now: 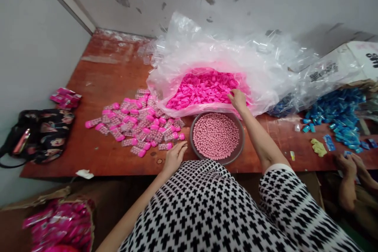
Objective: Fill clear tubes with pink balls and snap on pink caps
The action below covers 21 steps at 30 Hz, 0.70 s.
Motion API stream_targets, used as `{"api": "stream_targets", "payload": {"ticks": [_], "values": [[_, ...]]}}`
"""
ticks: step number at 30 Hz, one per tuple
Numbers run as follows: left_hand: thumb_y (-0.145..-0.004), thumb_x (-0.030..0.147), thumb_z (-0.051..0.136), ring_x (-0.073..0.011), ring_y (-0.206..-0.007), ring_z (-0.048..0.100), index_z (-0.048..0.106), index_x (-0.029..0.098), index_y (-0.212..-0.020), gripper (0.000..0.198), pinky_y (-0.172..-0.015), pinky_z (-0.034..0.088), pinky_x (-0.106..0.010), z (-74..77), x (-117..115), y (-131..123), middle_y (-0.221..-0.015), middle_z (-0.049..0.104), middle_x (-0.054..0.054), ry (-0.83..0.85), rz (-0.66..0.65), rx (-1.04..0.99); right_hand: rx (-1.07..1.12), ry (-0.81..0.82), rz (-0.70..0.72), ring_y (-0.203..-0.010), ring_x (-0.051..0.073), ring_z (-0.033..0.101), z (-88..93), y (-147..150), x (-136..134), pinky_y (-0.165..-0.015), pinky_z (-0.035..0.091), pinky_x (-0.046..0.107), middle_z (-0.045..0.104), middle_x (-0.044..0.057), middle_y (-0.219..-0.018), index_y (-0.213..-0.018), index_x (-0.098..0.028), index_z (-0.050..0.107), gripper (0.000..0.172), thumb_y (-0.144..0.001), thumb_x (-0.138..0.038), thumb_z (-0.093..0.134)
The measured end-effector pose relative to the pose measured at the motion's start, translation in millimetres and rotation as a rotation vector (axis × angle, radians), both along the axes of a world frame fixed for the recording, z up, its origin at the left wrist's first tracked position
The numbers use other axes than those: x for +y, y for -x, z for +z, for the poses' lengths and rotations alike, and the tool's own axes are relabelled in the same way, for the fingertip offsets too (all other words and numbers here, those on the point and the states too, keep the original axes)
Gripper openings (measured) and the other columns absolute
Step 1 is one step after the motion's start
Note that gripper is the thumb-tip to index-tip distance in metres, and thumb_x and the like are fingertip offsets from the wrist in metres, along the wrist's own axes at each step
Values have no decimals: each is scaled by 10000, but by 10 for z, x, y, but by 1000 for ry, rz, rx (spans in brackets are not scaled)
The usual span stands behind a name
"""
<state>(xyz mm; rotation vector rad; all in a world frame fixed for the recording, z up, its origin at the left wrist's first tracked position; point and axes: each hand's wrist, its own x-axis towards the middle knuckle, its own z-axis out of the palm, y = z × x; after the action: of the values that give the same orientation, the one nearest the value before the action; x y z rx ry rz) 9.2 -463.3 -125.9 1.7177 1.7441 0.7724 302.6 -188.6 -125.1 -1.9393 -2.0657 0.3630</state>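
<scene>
My right hand (238, 99) reaches forward into a big clear plastic bag (224, 53) full of pink plastic caps (203, 86); its fingers are curled among the caps, and what they grip is hidden. My left hand (174, 156) rests near the table's front edge with fingers together and slightly bent, holding nothing I can see, next to a round metal bowl (196, 124) of small pink balls (216, 136). A pile of several filled clear tubes with pink caps (138, 126) lies just left of the bowl.
A dark patterned bag (44, 134) and pink packets (65, 98) lie at the table's left. Blue packets (339, 112), a cardboard box (348, 63) and another person's hands (352, 165) are at the right. A box of pink packs (59, 224) sits below left.
</scene>
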Motion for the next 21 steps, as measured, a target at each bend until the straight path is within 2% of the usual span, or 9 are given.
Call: {"api": "stream_targets", "payload": {"ticks": [4,9,12,16,18,21], "values": [[-882,306,463,-186,-934,663,648,162,-1038,281,-854,530,-312,-16,-9,-27,-1033,697,-84,-8,-12,-12,176,-86,-38,-794,206,566,-70,-194,-47,-794,435,341,669,125,-876,-937,-104,667,359,-850,-355,425],[-882,306,459,-173,-899,669,643,183,-1060,284,-831,533,-297,34,-181,39,-1003,704,-70,7,42,-37,280,-229,-6,-992,242,565,-22,-267,-199,-909,427,406,617,173,-1121,-1164,-101,570,514,-824,-475,476],[-882,297,456,-169,-896,669,639,191,-1073,285,-829,528,-295,108,-429,165,-999,709,-58,63,166,-20,314,-246,87,-990,249,578,17,-202,-434,-899,449,430,628,155,-1098,-1180,-130,561,547,-820,-531,470],[-872,278,470,-169,-939,658,667,195,-1030,266,-870,503,-284,203,-852,239,-1032,704,-47,198,396,6,314,-317,255,-994,302,600,-2,-59,-902,-870,475,482,638,142,-1084,-1169,-174,588,519,-835,-543,441],[-859,259,489,-168,-965,650,678,187,-1019,258,-901,481,-273,212,-1025,246,-1053,700,-47,282,502,-22,302,-372,340,-1011,337,601,-52,11,-1092,-875,478,488,638,146,-1097,-1205,-216,584,488,-840,-514,455],[-836,240,515,-165,-970,645,686,185,-1020,258,-915,462,-261,170,-1248,275,-1047,702,-35,360,662,-120,305,-323,480,-1043,383,582,-112,192,-1255,-835,477,558,630,124,-1130,-1219,-283,578,416,-858,-443,450]]}}
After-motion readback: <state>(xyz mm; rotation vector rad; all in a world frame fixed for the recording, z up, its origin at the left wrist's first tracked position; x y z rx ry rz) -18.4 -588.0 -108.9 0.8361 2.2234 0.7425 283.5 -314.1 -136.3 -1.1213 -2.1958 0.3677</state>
